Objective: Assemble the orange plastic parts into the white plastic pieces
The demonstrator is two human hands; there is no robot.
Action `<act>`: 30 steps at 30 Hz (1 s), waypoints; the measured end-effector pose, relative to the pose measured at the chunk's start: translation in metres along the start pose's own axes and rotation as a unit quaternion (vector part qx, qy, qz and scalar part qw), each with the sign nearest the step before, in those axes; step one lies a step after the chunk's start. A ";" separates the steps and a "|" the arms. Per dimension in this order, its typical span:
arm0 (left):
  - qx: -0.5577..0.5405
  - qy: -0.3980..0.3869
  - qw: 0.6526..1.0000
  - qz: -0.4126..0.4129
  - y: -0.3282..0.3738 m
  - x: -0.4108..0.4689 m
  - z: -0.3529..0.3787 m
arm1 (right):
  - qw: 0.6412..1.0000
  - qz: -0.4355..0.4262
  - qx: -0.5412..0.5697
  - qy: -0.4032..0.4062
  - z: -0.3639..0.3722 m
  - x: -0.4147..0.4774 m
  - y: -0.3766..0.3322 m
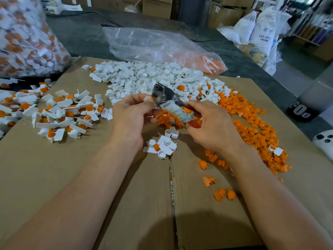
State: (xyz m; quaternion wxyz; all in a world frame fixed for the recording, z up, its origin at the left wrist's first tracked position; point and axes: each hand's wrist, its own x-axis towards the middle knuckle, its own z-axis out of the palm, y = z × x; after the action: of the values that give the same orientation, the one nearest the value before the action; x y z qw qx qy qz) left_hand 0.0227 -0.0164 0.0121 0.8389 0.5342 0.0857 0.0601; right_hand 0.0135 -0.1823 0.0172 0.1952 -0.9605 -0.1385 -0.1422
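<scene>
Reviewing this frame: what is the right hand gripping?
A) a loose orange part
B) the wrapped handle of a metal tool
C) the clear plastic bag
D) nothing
B: the right hand is curled round the cloth-wrapped handle of the metal tool, while the left hand pinches at the tool's head.

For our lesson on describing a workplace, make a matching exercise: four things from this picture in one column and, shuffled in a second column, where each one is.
Things
1. loose orange parts
2. pile of white pieces
3. assembled pieces
4. metal tool

Places
a. left side of the cardboard
b. held by the left hand and right hand
c. far middle of the cardboard
d. right side of the cardboard

Pairs: 1-d, 2-c, 3-a, 4-b
</scene>
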 end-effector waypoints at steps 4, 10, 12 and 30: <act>-0.020 -0.005 1.000 -0.007 0.001 0.001 -0.002 | 0.998 0.020 -0.022 0.054 -0.004 0.004 0.011; -0.033 -0.017 0.999 -0.036 0.003 0.000 -0.004 | 0.988 0.120 -0.095 0.026 -0.012 0.007 0.039; -0.029 -0.013 0.999 -0.037 0.004 0.000 -0.005 | 0.984 0.141 -0.105 0.015 -0.014 0.008 0.045; -0.180 0.150 0.970 -0.058 0.015 0.013 -0.023 | 0.975 0.200 -0.080 -0.053 -0.008 0.012 0.058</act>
State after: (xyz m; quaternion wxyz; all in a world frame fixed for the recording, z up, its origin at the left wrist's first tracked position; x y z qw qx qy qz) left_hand 0.0308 0.0134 0.0153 0.9011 0.3531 0.2287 0.1055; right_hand 0.0409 -0.2348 0.0089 0.1348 -0.9874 0.0579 -0.0596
